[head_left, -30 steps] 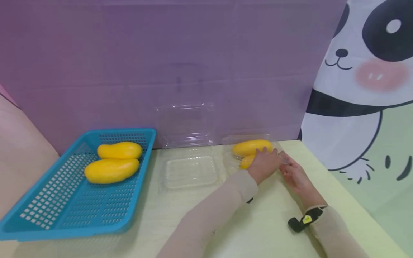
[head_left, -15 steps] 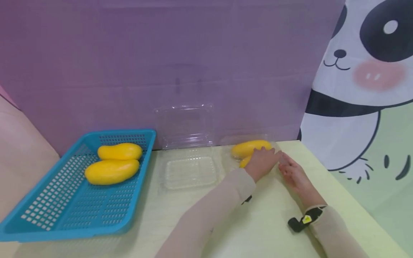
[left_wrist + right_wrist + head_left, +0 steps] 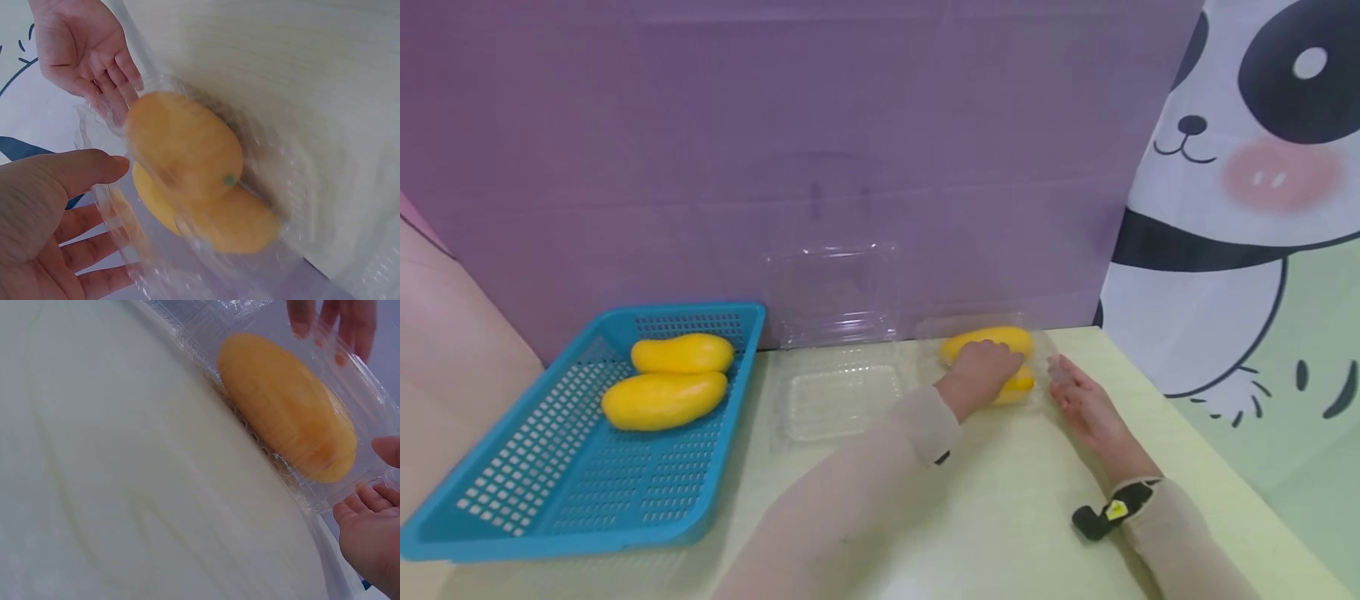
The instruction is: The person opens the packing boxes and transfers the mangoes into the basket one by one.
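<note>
Two long yellow mango-like fruits (image 3: 1003,339) lie side by side in a clear plastic clamshell box (image 3: 934,326) at the table's back right. My left hand (image 3: 979,373) is over this box, its fingers against the thin clear plastic; in the left wrist view the thumb and fingers are spread, not curled. At the box's right end is my right hand (image 3: 1088,410), palm turned up. Its extended fingers touch the plastic edge, and the right wrist view shows the thumb apart from them. Plastic glare hides where the lid's edge runs.
A second clear clamshell box (image 3: 842,404) stands with its lid (image 3: 833,292) raised against the purple backdrop (image 3: 850,108). On the left, a blue perforated basket (image 3: 718,450) holds two more yellow fruits (image 3: 662,400). The table (image 3: 1000,525) has its right edge beside my right arm.
My left hand has moved left across the fruit box, away from my right hand's fingertips, uncovering the near fruit's right end. My right hand stays almost in place.
</note>
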### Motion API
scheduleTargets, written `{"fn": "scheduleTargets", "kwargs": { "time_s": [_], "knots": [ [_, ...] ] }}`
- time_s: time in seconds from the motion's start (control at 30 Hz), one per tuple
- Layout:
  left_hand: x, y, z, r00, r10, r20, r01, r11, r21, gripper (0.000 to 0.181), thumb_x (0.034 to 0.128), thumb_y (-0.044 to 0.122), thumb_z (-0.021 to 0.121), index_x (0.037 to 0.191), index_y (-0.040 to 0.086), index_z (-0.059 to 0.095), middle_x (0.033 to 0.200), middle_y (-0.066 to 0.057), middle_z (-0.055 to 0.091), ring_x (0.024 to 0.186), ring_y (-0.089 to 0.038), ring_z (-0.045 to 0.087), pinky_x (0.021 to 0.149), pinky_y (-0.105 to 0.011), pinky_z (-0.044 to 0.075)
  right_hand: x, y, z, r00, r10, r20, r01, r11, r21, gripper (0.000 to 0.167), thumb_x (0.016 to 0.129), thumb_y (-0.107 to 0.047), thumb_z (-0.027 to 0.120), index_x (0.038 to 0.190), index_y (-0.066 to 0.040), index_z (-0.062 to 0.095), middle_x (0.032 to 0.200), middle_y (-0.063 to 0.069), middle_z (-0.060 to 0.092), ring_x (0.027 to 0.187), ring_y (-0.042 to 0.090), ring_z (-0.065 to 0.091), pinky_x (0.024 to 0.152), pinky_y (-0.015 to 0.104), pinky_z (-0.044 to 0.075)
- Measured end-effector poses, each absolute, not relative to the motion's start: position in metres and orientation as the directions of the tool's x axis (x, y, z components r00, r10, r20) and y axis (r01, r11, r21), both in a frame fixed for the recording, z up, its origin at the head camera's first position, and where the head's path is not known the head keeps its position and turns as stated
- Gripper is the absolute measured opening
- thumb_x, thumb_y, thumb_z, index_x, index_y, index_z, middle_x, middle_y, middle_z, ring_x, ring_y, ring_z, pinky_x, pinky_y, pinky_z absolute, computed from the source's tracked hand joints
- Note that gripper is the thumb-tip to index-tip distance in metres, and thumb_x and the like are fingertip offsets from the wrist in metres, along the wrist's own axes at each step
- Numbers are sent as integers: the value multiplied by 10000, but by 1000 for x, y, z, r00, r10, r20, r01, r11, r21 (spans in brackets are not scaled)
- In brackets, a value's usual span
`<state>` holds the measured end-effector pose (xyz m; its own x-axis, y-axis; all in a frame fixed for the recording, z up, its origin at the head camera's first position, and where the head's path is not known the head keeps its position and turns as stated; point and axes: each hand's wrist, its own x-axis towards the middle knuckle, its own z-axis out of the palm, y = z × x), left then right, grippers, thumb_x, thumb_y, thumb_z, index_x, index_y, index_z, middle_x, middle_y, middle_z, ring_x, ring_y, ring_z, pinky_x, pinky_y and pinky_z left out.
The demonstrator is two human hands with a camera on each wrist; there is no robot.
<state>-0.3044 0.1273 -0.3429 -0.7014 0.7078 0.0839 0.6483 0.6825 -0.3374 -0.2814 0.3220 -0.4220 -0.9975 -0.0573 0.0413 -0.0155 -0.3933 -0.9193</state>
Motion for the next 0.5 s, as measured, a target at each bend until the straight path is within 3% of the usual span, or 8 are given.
{"fn": "scheduleTargets", "kwargs": {
  "time_s": [0.3, 0.5],
  "knots": [
    [-305, 96, -334, -685, 723, 88, 676, 676, -292, 190, 892, 85, 596, 1042, 200, 620, 922, 54, 638, 795, -107, 562, 711, -215, 489, -281, 323, -422, -997, -70, 27, 4, -410, -912, 695, 942, 96, 333, 1488, -40, -75, 1067, -228, 555, 913, -19, 531, 866, 101, 428],
    [-304, 87, -327, -708, 704, 48, 674, 695, -252, 201, 883, 93, 611, 1052, 201, 621, 983, 48, 655, 845, -110, 570, 748, -215, 482, -282, 324, -423, -995, -87, 52, -10, -433, -901, 709, 934, 110, 331, 1479, -35, -98, 1047, -233, 596, 960, -29, 531, 896, 104, 421]
  ]
}}
